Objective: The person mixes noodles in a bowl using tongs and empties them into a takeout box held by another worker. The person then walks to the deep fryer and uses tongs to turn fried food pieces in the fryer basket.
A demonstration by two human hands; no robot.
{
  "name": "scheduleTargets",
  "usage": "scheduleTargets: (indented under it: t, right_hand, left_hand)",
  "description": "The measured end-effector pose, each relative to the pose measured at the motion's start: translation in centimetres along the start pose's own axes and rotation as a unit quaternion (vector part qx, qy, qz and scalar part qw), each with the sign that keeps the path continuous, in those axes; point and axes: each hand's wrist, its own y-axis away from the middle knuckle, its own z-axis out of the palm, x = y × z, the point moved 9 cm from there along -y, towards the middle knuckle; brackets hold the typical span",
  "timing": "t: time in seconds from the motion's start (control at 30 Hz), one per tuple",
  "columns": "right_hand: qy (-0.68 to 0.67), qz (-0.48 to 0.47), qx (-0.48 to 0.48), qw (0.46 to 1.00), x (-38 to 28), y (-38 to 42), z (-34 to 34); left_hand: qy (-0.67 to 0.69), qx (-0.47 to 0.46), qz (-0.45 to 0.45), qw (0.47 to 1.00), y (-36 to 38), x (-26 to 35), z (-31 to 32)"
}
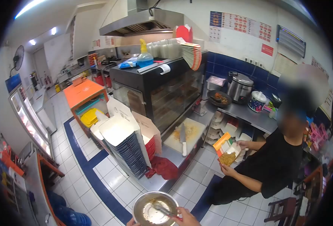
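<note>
A steel mixing bowl [139, 208] with brownish food residue inside is at the bottom of the head view. At its left rim, my left hand [133, 222] grips the edge; only the fingers show. My right hand [188, 218] is closed at the right rim, around the reddish handle of a metal utensil [162, 209] that dips into the bowl. Its exact kind is too small to tell. Beyond the bowl, a red cloth [164, 168] lies on the counter corner, near a cutting board [196, 131] with a knife [183, 139].
Stacked food boxes [127, 150] stand left of the board, before a glass display cabinet [166, 90]. At right, a person in black [272, 162] holds an open box of food [227, 158]. A rice cooker [240, 87] and a wok [220, 99] stand on the back counter.
</note>
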Motion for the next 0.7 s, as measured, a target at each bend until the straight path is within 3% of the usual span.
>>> scheduleTargets:
  t: [0.07,0.17,0.23,0.3,0.37,0.43,0.5,0.57,0.6,0.67,0.7]
  right_hand:
    - [0.021,-0.039,0.024,0.999,-3.3,-0.8,0.6]
    - [-0.037,0.130,-0.009,0.991,-7.9,-1.7,0.3]
    - [-0.076,0.161,-0.043,0.983,-7.2,-3.6,4.0]
    - [-0.143,0.132,0.004,0.981,-6.4,-7.0,7.5]
    - [-0.124,0.102,0.021,0.987,-2.7,-10.7,13.1]
    - [0.017,0.059,0.065,0.996,1.2,-14.0,19.1]
    - [0.153,0.187,-0.208,0.948,8.9,-15.7,30.5]
    - [0.157,0.263,-0.492,0.815,16.4,-14.2,43.1]
    - [0.228,0.361,-0.504,0.751,15.3,-14.6,47.1]
    - [0.298,0.450,-0.502,0.676,14.7,-16.0,52.9]
    - [0.221,0.242,-0.434,0.839,14.6,-20.5,57.7]
  left_hand:
    - [0.011,0.032,0.006,0.999,0.7,0.8,-3.7]
    - [0.025,0.073,0.018,0.997,1.1,2.5,-9.7]
    - [0.031,0.089,0.026,0.995,0.8,4.1,-13.8]
    - [0.037,0.098,0.035,0.994,-0.3,5.9,-18.3]
    - [0.048,0.112,0.045,0.992,-1.5,8.0,-23.8]
    - [0.061,0.124,0.057,0.989,-2.9,9.8,-30.0]
    - [0.082,0.135,0.066,0.985,-4.1,11.5,-35.5]
    - [0.094,0.142,0.076,0.982,-5.7,14.2,-40.2]
    - [0.094,0.145,0.081,0.982,-6.5,15.8,-42.4]
    - [0.094,0.149,0.091,0.980,-8.7,19.0,-46.5]
    - [0.095,0.151,0.097,0.979,-10.2,20.6,-48.2]
